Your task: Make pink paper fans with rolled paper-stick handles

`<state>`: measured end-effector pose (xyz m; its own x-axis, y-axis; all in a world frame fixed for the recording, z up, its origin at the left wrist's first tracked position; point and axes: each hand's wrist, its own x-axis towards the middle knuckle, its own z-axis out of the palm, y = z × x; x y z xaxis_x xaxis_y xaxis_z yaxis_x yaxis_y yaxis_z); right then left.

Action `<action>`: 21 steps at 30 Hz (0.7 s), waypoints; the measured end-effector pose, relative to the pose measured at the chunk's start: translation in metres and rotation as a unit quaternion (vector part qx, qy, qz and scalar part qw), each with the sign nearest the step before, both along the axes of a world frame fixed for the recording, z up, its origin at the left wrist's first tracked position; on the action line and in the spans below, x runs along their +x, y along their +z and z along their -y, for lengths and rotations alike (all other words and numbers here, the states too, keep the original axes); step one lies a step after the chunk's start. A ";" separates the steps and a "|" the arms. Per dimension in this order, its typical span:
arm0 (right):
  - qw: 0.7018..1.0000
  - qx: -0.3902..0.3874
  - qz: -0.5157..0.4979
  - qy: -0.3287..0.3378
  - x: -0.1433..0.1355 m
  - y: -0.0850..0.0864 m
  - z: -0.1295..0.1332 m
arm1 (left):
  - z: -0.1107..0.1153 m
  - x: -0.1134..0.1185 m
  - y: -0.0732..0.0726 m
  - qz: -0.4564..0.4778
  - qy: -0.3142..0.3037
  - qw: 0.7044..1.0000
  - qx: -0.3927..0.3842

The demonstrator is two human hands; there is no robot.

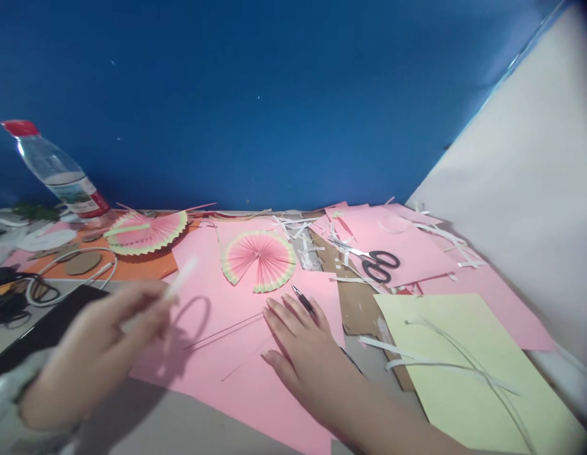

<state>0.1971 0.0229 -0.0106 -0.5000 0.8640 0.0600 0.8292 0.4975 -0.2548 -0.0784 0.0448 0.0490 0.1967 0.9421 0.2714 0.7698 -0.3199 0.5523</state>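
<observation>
My left hand (pixel 103 344), blurred, is raised over the pink paper sheet (pixel 236 366) with its fingers pinched on a narrow white strip (pixel 182 278). The strip's tip points up and right; a looped shadow falls on the sheet. Flat on the same sheet lies my right hand (pixel 307 354), fingers outstretched. A black pen (pixel 303 299) sticks out from beneath its fingers. Thin dark lines run across the paper left of the fingertips; whether drawn or wire, I cannot tell. Just beyond is a pleated pink paper fan (pixel 258 260) with a yellow-green rim and a wedge-shaped gap.
A second pleated fan (pixel 148 232) sits on orange paper at the back left, beside a leaning plastic bottle (pixel 68 174). Black-handled scissors (pixel 376 262) lie on pink sheets and strips. Pale yellow paper (pixel 468 366) is at right. A blue wall (pixel 274 107) stands behind.
</observation>
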 end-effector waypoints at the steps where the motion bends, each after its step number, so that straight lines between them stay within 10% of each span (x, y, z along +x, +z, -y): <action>1: 1.000 0.007 -0.006 -0.001 0.000 0.000 0.000 | 0.007 0.014 -0.007 0.023 -0.061 0.997 -0.050; 4: 0.997 0.059 -0.045 -0.001 0.001 0.003 0.001 | 0.024 0.050 -0.021 0.053 -0.157 0.978 -0.125; 9: 0.978 0.144 -0.124 0.081 0.008 0.011 0.009 | 0.034 0.075 -0.033 0.060 -0.258 0.963 -0.039; 21: 0.981 -0.032 -0.184 -0.041 0.010 0.028 0.000 | 0.028 0.071 -0.045 0.256 -0.341 0.898 -0.107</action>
